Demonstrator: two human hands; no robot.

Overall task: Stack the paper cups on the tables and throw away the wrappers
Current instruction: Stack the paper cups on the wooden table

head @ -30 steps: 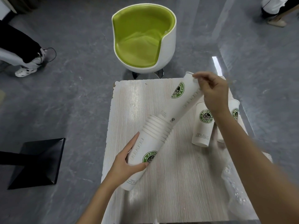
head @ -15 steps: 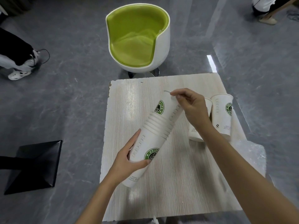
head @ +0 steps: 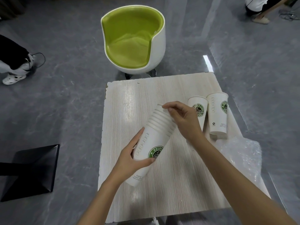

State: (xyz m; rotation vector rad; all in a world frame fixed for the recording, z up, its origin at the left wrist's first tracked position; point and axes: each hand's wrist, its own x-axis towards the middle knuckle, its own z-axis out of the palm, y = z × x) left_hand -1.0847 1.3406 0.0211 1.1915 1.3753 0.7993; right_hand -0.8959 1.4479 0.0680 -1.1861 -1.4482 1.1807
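A tilted stack of white paper cups [head: 151, 140] with green logos hangs over the pale wooden table [head: 129, 95]. My left hand [head: 131, 157] grips the bottom cup of the stack. My right hand [head: 181, 118] pinches the rim of the top cup, which is pushed down into the stack. Two single cups stand upright at the table's right side: one [head: 198, 109] partly behind my right hand, the other [head: 218, 113] further right. A crumpled clear plastic wrapper [head: 240, 153] lies at the table's right edge.
A green and white tub chair [head: 134, 44] stands just beyond the table. A black table base [head: 30, 171] is on the grey floor to the left. A person's legs [head: 14, 65] are at far left, another person's [head: 259, 7] at top right.
My right hand has pushed the long top cup down into the stack, so the stack is much shorter. The view has shifted, showing more of the table's right side.
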